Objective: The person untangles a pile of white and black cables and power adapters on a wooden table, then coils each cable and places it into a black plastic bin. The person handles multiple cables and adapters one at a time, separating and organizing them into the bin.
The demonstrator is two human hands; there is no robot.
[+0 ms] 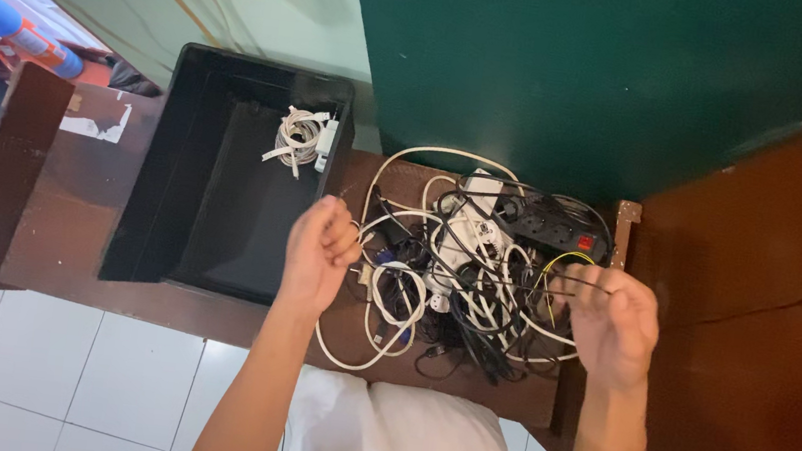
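Observation:
A tangled pile of black and white cables (461, 273) lies on a dark wooden table (69, 228), with a black power strip (562, 229) and white adapters among them. My left hand (317, 251) is closed at the pile's left edge, pinching a thin black wire (475, 279). That wire runs taut across the pile to my right hand (617, 321), which is closed on its other end. Both hands hover just above the cables.
A black plastic bin (176, 170) stands left of the pile, holding a coiled white cable with a charger (302, 139). A dark green wall (590, 66) rises behind, a brown wooden panel (772, 328) at right. White floor tiles (52, 377) lie below.

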